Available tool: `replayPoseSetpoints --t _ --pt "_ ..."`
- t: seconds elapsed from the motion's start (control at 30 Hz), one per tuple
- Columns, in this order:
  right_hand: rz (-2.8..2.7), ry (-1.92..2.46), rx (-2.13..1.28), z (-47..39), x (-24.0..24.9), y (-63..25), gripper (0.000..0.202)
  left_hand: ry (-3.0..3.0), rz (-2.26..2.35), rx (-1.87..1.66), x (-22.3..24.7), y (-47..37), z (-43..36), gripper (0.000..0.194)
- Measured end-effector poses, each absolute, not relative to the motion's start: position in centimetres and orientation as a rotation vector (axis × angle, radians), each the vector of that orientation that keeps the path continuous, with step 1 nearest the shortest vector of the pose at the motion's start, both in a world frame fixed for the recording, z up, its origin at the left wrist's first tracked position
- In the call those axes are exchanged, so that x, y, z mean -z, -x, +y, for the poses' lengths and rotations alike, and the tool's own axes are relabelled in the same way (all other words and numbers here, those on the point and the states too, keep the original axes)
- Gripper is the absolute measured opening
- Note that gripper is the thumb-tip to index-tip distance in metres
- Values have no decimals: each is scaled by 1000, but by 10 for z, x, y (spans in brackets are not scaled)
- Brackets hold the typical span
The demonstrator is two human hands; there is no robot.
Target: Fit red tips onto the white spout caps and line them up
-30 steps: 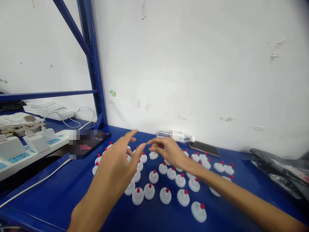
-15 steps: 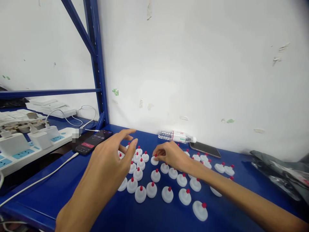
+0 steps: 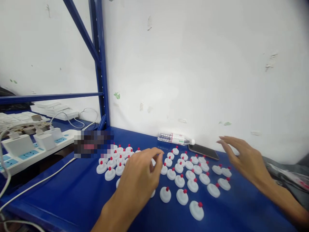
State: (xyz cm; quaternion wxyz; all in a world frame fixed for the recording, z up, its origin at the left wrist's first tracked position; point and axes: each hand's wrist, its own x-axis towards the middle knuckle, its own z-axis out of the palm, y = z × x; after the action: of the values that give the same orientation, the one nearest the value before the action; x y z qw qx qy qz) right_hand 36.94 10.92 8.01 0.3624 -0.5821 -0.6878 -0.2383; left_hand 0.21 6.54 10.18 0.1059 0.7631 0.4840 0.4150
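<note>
Many small white round caps with red tips (image 3: 182, 197) stand spread over the blue tabletop (image 3: 79, 199). My left hand (image 3: 141, 175) reaches in among them, its thumb and index finger brought together; whether anything is pinched there I cannot make out. Behind those fingertips a white cap (image 3: 153, 162) partly shows, and other caps are hidden by the hand. To the right, above the table, my right hand (image 3: 251, 161) is open with fingers stretched out and holds nothing. Nearest to it are the caps at the right edge of the group (image 3: 226, 172).
Along the wall lies a water bottle (image 3: 177, 138) with a dark phone (image 3: 204, 151) beside it. A power strip (image 3: 70, 135) with chargers and white cables occupies the left, near a blue metal post (image 3: 102, 71). Grey plastic bags (image 3: 282, 170) lie at the right.
My right hand has left the cap it was gripping, moved far right and opened. My left hand has moved right among the caps, its thumb and index finger closing together.
</note>
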Motion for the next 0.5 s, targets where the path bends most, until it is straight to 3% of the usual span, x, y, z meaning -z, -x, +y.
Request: replayPoseSetpoints --t 0.17,0.37,0.5 --pt "-1575 1747 451 97 -62 -430 47 -2143 1613 -1403 -106 22 90 25" --pt "-1416 1775 196 86 -68 -406 55 -1927 2082 -1471 -113 65 105 31" --pt "-1582 1708 52 87 -56 -393 57 -1976 2089 -1380 -107 100 111 40"
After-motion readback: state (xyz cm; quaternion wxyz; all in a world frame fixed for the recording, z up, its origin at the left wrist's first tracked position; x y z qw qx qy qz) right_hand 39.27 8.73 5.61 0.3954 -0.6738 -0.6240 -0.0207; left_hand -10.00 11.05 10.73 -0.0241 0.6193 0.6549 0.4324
